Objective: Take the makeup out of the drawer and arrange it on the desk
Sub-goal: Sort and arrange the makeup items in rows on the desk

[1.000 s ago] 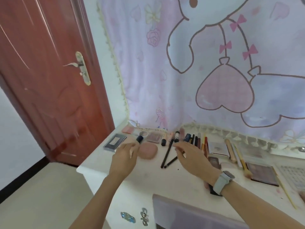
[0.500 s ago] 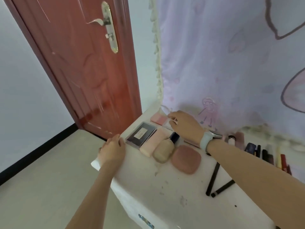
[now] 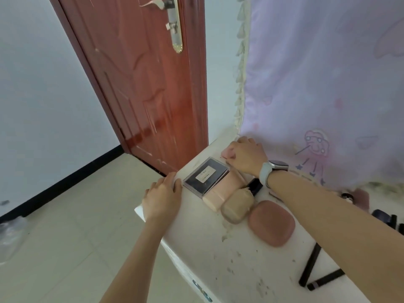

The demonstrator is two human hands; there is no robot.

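R hand (image 3: 246,157) reaches to the desk's (image 3: 218,248) back corner, fingers curled on a small pink case (image 3: 226,153) by the curtain (image 3: 317,84). L hand (image 3: 162,199) lies flat on the desk edge, holding nothing, just beside the black palette (image 3: 205,176); other makeup lies btw the hands

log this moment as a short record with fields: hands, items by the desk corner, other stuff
left hand: rests on the desk edge, holds nothing
right hand: on a pink item at the back corner; grip unclear
row by corner: dark palette, pink case, beige bottle, pink compact
front right: two black pencils
behind: curtain, door
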